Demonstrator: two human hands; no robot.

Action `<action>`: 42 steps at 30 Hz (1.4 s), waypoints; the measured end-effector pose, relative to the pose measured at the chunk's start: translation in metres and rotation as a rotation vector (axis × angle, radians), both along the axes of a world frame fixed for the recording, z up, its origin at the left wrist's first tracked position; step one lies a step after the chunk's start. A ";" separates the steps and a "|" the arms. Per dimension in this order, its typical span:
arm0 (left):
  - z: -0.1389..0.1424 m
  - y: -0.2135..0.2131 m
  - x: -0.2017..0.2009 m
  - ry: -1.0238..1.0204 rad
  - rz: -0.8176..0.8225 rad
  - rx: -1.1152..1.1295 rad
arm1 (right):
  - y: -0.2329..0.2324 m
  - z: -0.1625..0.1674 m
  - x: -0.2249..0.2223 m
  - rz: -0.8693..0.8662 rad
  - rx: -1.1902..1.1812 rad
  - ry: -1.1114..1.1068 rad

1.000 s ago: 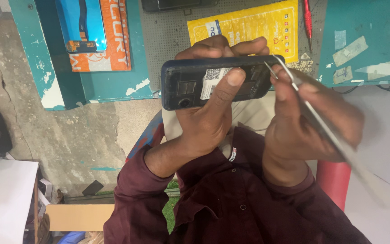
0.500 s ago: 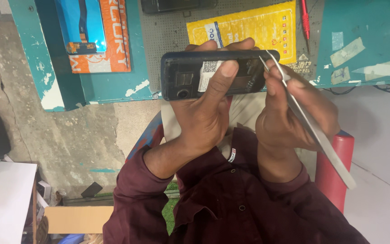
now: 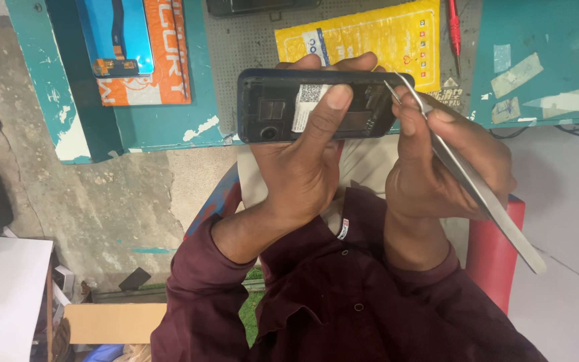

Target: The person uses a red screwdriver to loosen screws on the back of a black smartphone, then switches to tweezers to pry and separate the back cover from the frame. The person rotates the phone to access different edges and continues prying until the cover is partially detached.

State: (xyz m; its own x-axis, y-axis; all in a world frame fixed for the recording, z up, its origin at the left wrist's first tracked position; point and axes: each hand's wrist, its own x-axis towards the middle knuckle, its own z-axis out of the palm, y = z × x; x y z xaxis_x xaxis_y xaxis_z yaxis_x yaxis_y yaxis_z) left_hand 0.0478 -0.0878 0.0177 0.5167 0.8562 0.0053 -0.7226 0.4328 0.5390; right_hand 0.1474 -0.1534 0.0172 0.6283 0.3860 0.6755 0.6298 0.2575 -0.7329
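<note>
My left hand [image 3: 299,174] grips a dark mobile phone [image 3: 269,110] with its back cover off. The thumb presses on a white label inside the open back. My right hand [image 3: 437,167] pinches long metal tweezers [image 3: 484,194]. Their tips touch the phone's right end, at the upper edge of the open body. The handle runs down and to the right past my wrist. Both hands are held above my lap, in front of my maroon shirt. I cannot see anything between the tweezer tips.
A teal workbench [image 3: 537,40] lies beyond the hands with a grey mat [image 3: 242,40], a yellow packet [image 3: 370,37], an orange and blue box [image 3: 142,53] and a red screwdriver [image 3: 455,27]. A red seat edge [image 3: 494,261] is at right and a cardboard box [image 3: 112,322] at lower left.
The phone and both hands have drifted slightly up towards the bench. The tweezer tips stay at the phone's right end, and both grips are unchanged.
</note>
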 end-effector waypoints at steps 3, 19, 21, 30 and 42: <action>-0.001 -0.001 0.001 0.046 0.012 0.029 | 0.001 -0.001 0.000 -0.016 0.020 0.024; 0.001 -0.004 0.003 0.173 0.084 0.294 | 0.002 -0.011 0.014 0.010 0.076 -0.065; 0.001 -0.004 0.001 0.189 0.080 0.316 | 0.006 -0.010 0.014 0.030 0.148 0.053; -0.003 -0.007 0.005 0.131 0.075 0.259 | 0.004 -0.014 0.014 0.049 0.100 -0.092; 0.001 0.003 0.004 0.283 0.136 0.404 | 0.015 -0.001 -0.002 0.009 0.165 0.169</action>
